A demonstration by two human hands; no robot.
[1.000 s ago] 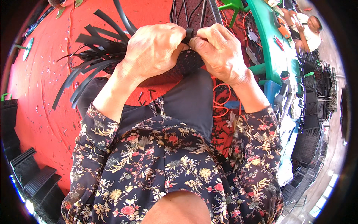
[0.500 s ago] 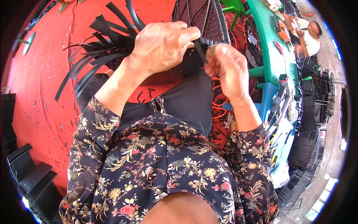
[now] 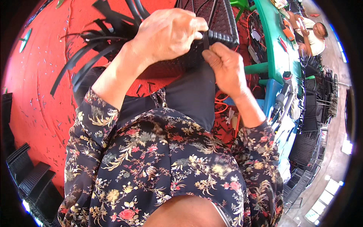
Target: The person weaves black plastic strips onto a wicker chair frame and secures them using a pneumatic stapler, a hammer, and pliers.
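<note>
A green table [image 3: 267,32] stands at upper right, a person [image 3: 313,42] beyond it; red floor [image 3: 41,94] fills the left, black chairs [image 3: 34,178] lower left.

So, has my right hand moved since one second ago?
Yes: judged against the green table, your right hand has come closer to your body and slightly rightward.

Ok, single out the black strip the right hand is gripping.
The short black strip running from the wrapped bar to the right hand, just right of the left hand; the other black strips fan out on its left.
</note>
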